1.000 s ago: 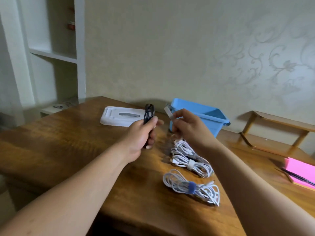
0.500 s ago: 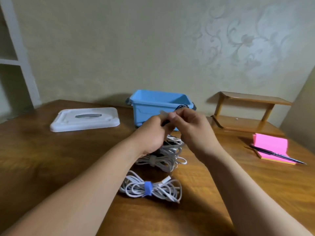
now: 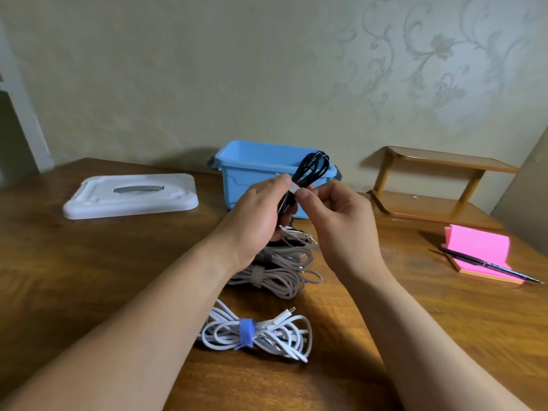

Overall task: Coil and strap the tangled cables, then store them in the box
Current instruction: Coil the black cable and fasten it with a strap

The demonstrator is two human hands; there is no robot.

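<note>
My left hand grips a coiled black cable in front of the open blue box. My right hand pinches a white strap at the coil's middle. Below my hands lie white coiled cables bound with grey straps. Nearer to me lies another white coil bound with a blue strap.
The box's white lid lies flat at the left on the wooden table. A small wooden shelf stands at the back right. A pink sticky-note pad with a pen lies at the right.
My hands came together: the right hand brought the white strap onto the black coil held by the left. The view swung right, centring the box.
</note>
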